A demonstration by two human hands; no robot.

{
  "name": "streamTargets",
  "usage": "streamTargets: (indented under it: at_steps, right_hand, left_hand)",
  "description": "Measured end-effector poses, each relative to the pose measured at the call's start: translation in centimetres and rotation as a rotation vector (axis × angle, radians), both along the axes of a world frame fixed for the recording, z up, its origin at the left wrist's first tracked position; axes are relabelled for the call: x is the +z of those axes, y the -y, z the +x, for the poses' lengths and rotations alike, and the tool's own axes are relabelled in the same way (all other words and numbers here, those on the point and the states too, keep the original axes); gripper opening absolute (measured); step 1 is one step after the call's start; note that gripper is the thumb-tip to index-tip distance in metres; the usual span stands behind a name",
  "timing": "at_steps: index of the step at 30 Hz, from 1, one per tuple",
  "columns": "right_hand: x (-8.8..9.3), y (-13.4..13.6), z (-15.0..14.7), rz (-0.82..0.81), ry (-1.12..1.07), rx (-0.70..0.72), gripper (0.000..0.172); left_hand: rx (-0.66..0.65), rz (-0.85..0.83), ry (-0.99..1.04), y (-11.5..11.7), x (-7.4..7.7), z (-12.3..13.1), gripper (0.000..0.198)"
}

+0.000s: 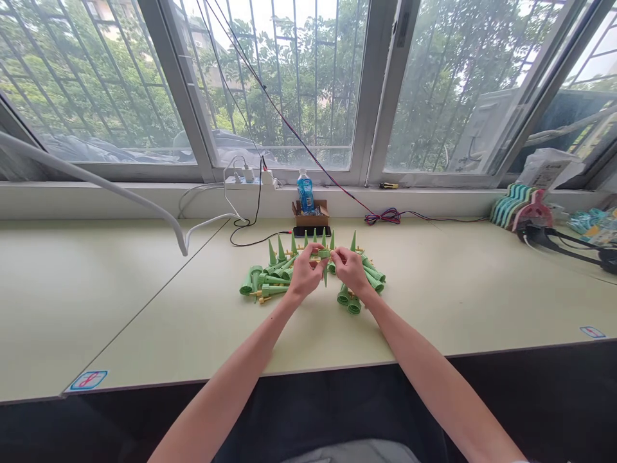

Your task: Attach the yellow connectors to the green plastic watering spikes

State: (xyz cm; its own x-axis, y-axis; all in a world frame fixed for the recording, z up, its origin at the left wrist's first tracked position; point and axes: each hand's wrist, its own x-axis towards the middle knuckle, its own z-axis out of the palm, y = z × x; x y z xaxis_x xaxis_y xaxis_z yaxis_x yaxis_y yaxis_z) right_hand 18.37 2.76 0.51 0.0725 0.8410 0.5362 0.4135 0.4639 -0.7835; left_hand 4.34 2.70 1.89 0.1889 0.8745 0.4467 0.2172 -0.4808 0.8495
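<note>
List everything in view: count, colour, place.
Table: one, pale, below.
Held spike: one, green, centre.
Other spikes: many, green, table centre.
Fittings: several, yellow, among spikes.
Box: one, brown, table back.
Bottle: one, blue, at box.
Phone: one, black, before box.
Power strip: one, white, left of bottle.
Cords: several, black and white, left.
Cable bundle: one, red and blue, right.
Windows: several, grey frames, back.
Tool: one, yellow and black, under windows.
Plastic stack: one, teal and pink, right.
Bag: one, whitish, far right.
Banded object: one, black, right.
Tube: one, white, left.
Labels: two, blue borders, table front.
Left hand: one, holding spike.
Right hand: one, at spike.
</note>
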Motion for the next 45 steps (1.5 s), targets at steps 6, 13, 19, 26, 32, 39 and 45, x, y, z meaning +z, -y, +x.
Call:
streamTargets:
  at_steps: [6,13,19,26,32,39,45]
  right_hand:
    - [0.06,0.04,-0.23,-0.002,-0.031,-0.013,0.03]
    - [0.02,0.13,-0.34,0.045,-0.055,-0.002,0.031]
    - [0.27,0.45,-0.34,0.04,-0.073,0.017,0.033]
    - [0.36,0.77,-0.58,0.039,-0.083,0.108,0.032]
    - [0.43,0.87,-0.48,0.035,-0.117,0.143,0.03]
    - [0.55,0.98,-0.5,0.013,-0.099,0.149,0.032]
    - [0.52,0.89,-0.47,0.0,-0.111,0.152,0.031]
  left_hand:
    - [0.007,-0.021,0.021,-0.01,-0.25,0.31,0.032]
    - [0.011,-0.11,0.153,-0.13,0.05,0.57,0.038]
    - [0.042,-0.245,0.284,-0.37,0.11,0.28,0.039]
    - [-0.101,-0.48,0.356,-0.3,0.49,0.27,0.042]
    - [-0.167,-0.528,0.384,-0.29,0.5,0.21,0.042]
    - [-0.18,-0.605,0.416,-0.52,0.3,0.14,0.044]
    - [-0.18,-0.591,0.421,-0.4,0.58,0.09,0.042]
